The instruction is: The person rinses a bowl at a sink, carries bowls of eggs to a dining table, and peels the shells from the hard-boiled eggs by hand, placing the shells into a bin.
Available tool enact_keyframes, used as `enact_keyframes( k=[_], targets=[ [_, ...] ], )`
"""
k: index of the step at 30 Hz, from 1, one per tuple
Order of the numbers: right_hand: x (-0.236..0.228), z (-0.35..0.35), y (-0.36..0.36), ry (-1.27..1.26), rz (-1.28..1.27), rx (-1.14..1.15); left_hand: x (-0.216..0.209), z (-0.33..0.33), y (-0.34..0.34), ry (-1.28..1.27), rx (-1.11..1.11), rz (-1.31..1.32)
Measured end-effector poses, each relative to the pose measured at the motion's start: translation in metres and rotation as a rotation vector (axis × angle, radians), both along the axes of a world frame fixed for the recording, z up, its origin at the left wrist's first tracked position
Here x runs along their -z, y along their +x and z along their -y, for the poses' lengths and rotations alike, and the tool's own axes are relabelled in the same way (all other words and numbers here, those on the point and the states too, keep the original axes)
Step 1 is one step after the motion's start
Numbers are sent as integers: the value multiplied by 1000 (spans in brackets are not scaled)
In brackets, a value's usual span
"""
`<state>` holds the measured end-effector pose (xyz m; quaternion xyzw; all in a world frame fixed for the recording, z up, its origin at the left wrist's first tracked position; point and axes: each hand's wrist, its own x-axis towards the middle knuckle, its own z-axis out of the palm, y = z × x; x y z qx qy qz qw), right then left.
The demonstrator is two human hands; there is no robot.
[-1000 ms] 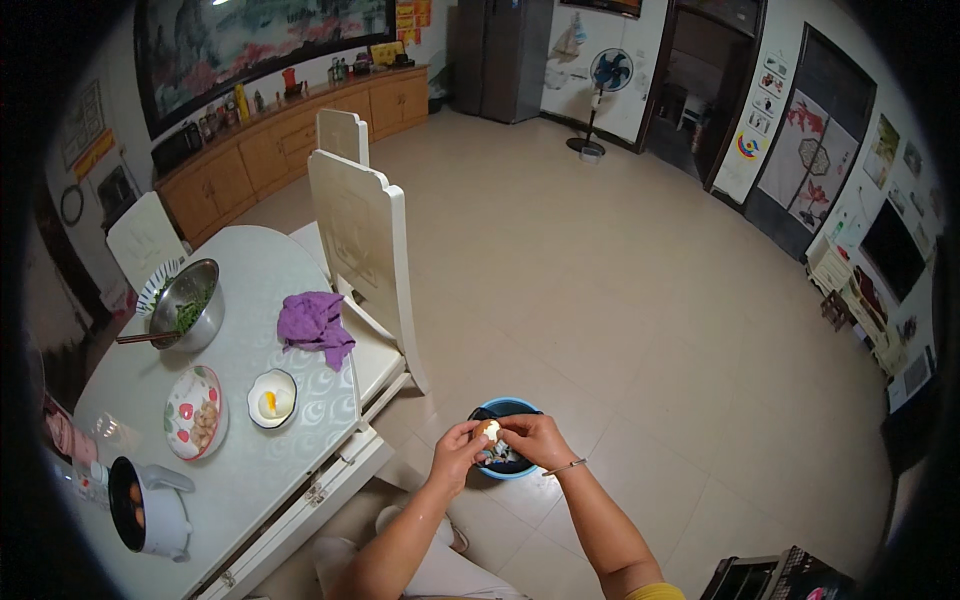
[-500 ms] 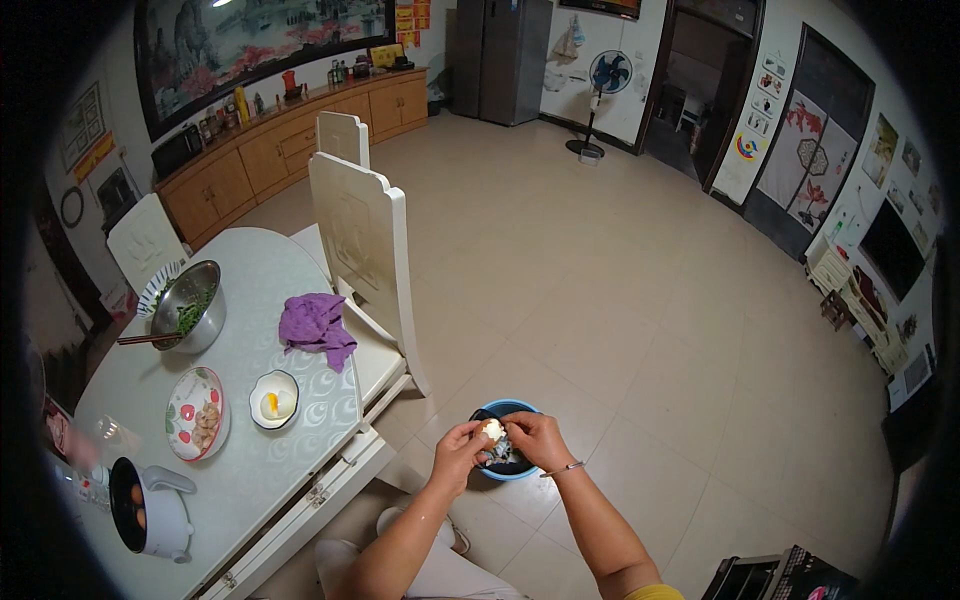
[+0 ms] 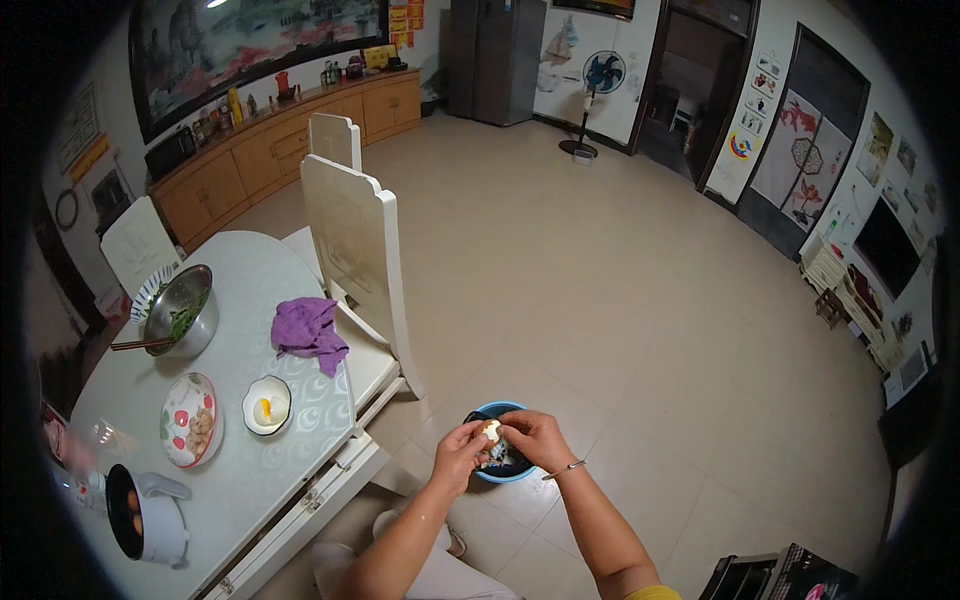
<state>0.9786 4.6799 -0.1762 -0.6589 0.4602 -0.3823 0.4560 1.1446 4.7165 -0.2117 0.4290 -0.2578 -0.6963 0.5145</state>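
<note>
My left hand [image 3: 458,456] holds a partly peeled boiled egg [image 3: 491,430], its bare white showing beside patches of brown shell. From the other side, the pinched fingers of my right hand [image 3: 536,440] press against the egg; whether a bit of shell is between them is too small to see. Both hands are above a blue-rimmed waste bin [image 3: 503,479] on the floor, where pale scraps show against a dark inside. On the table, a small white bowl [image 3: 252,412] contains peeled egg with some yolk showing. Brown eggs [image 3: 133,500] sit in a white electric pot [image 3: 165,530].
The white table [image 3: 255,530] at left also bears a steel bowl [image 3: 203,325] of greens with chopsticks, a strawberry-patterned bowl [image 3: 180,400] of pale food and a purple cloth [image 3: 305,330]. White chairs [image 3: 355,230] stand alongside. A black object [image 3: 780,575] is at lower right.
The head view has shifted slightly, moving the room a little left in the picture. Both hands stay at the egg above the bin, with small finger movements.
</note>
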Motion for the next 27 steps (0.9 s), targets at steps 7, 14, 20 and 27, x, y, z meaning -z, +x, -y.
enact_keyframes(
  k=[7,14,20,27],
  targets=[
    [-4,-2,1,-59,-88,-13,2,-3,-1,8,-8,33],
    [-4,-2,2,-105,-189,13,5,-2,-1,9,-20,39],
    [7,-2,0,-11,-50,77,-5,-2,0,32,-8,-75],
    [-1,-5,4,-15,49,11,-1,-2,1,-11,4,38]
  ],
)
